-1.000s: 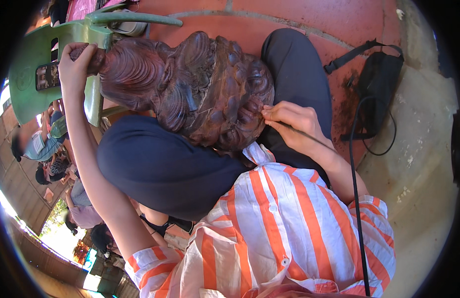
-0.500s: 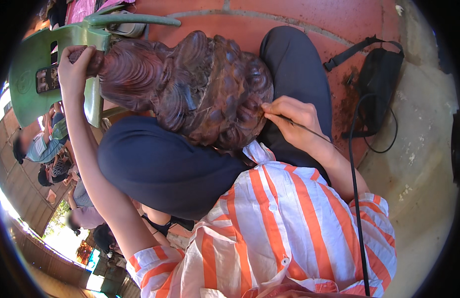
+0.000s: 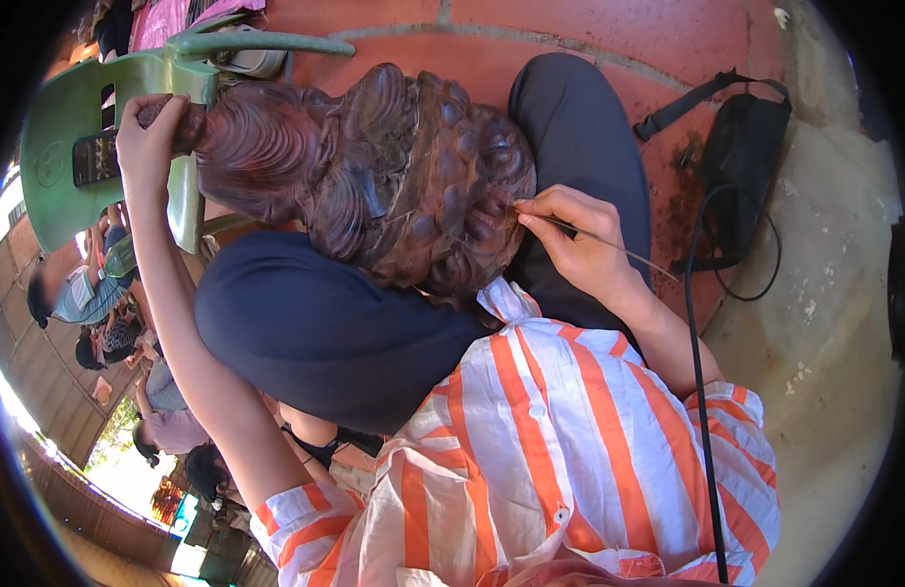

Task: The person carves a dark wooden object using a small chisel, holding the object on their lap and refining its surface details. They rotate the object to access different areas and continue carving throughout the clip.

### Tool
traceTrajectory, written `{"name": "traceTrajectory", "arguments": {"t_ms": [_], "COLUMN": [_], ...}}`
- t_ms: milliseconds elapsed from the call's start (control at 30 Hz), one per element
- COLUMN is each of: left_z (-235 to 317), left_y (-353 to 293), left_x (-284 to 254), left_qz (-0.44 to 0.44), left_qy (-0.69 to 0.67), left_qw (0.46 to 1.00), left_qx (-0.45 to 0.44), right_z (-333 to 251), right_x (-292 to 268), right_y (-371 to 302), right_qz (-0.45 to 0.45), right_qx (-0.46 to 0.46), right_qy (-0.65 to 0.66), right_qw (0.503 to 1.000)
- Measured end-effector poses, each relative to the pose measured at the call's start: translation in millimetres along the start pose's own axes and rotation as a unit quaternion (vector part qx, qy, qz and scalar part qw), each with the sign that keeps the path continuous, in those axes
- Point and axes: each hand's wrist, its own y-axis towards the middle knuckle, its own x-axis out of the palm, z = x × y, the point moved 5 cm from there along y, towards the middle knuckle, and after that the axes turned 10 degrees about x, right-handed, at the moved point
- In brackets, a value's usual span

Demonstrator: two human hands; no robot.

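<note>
A dark reddish-brown carved wooden statue point(image 3: 364, 176) lies on its side across my lap, its narrow end to the left and its broad, scaly-looking base against my legs. Around the knob at the narrow end, the fingers of my left hand point(image 3: 147, 137) are wrapped. My right hand point(image 3: 574, 240) pinches a thin rod-like tool point(image 3: 623, 251) between thumb and fingers. Its long shaft sticks out to the lower right, while the pinched end meets the carving near the base. The very tip is too small to make out.
A green plastic chair point(image 3: 56, 181) with a phone point(image 3: 95, 158) on it stands at the left. On the red tiled floor point(image 3: 658, 34) to the right lies a black strapped pouch point(image 3: 750, 166). A black cable point(image 3: 705, 411) hangs down over my shirt. Several people sit at far left.
My right hand has shifted very slightly, and the tool's shaft has swung so more of it shows past my wrist. My left hand keeps its hold; the statue has barely moved.
</note>
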Motion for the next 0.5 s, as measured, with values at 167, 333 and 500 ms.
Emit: {"name": "traceTrajectory", "arguments": {"t_ms": [167, 333, 500], "left_z": [-0.4, 1.1, 2.8], "left_y": [-0.9, -2.9, -4.1], "left_x": [-0.6, -1.0, -2.2], "left_qz": [0.001, -0.001, 0.005], "left_qy": [-0.005, -0.002, -0.004], "left_qw": [1.000, 1.000, 1.000], "left_qx": [-0.007, -0.004, -0.009], "right_z": [2.1, 0.4, -1.8], "right_x": [2.8, 3.7, 2.6], "right_y": [-4.9, -8.4, -4.2], "right_qz": [0.022, 0.034, 0.028], "right_qx": [-0.019, -0.032, -0.010], "right_qy": [0.020, 0.005, -0.012], "right_qw": [0.999, 0.999, 0.999]}}
